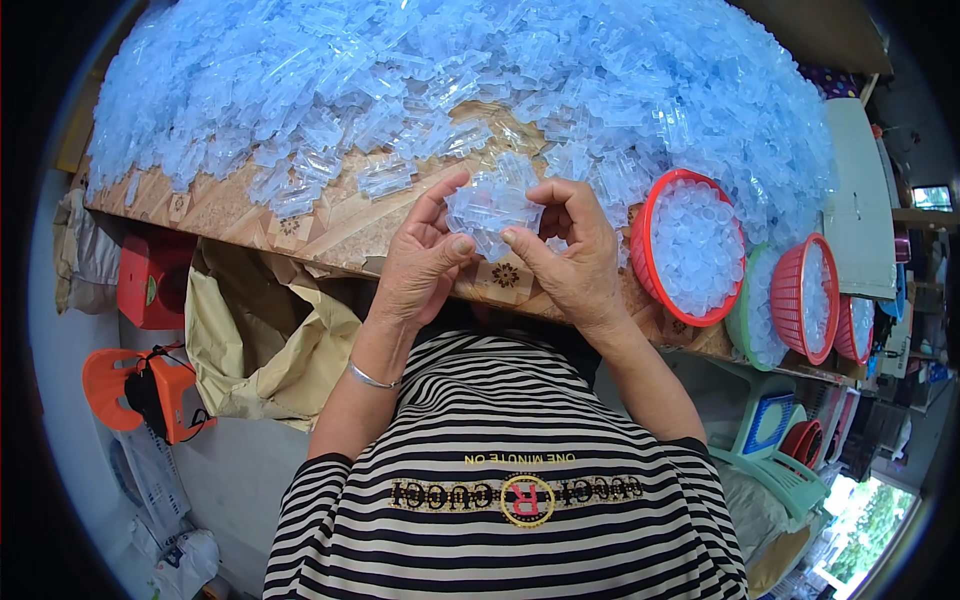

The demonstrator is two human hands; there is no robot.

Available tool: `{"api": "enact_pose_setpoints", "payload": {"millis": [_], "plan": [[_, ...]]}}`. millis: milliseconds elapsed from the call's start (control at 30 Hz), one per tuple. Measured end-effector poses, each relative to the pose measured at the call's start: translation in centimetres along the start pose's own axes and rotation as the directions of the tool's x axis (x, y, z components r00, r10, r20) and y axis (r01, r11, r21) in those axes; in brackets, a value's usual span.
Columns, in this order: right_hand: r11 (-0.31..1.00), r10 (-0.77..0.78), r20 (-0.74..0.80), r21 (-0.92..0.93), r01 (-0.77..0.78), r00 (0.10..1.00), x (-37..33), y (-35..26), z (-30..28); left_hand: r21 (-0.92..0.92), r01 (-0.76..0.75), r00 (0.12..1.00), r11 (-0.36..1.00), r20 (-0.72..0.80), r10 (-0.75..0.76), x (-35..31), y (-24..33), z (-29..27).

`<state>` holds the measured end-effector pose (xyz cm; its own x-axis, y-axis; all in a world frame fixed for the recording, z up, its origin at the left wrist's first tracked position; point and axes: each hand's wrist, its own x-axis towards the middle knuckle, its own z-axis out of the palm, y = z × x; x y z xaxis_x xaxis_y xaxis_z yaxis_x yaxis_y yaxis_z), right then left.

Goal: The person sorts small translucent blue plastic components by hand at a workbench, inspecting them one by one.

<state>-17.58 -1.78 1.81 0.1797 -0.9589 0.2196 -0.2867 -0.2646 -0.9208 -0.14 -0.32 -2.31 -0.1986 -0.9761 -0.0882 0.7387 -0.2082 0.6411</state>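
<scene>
Between my two hands, above the table's near edge, is a cluster of clear plastic pieces [490,212]. My left hand [425,255] grips its left side, with a silver bangle on the wrist. The thumb and fingers of my right hand [578,250] pinch its right side. How many pieces are held, and their exact kind, I cannot make out. Just beyond my hands a large heap of similar clear plastic parts [400,75] covers most of the table [350,225]. Right of my right hand stands a red basket [648,272] full of small clear round plastic pieces.
Farther right are a green basket [740,325] and a pink-red basket [790,300], both holding clear pieces. A large brown paper sack [270,370] gapes open below the table's left part. An orange stool [110,385] is at far left, and a green plastic chair [780,475] at lower right.
</scene>
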Motion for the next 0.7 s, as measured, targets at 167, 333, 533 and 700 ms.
{"api": "enact_pose_setpoints", "payload": {"millis": [167, 333, 533, 700], "plan": [[0.867, -0.429, -0.069, -0.312, 0.389, 0.901, 0.4, 0.5, -0.3, -0.061, 0.041, 0.999, 0.997, 0.009, -0.041, -0.1, 0.1, 1.0], [0.851, -0.483, 0.043, -0.212, 0.481, 0.874, -0.3, 0.4, -0.1, 0.006, 0.013, 1.000, 1.000, 0.008, -0.013, -0.2, 0.0, 1.0], [0.903, -0.375, 0.283, -0.103, 0.416, 0.883, -0.4, 0.9, -1.9, 0.029, 0.086, 0.993, 0.996, 0.078, -0.088, -0.6, 0.7, 0.1], [0.892, -0.382, 0.390, -0.083, 0.445, 0.838, 0.6, 0.2, -2.4, 0.079, 0.084, 0.989, 0.993, 0.114, -0.092, -0.6, 0.4, 0.1]]}}
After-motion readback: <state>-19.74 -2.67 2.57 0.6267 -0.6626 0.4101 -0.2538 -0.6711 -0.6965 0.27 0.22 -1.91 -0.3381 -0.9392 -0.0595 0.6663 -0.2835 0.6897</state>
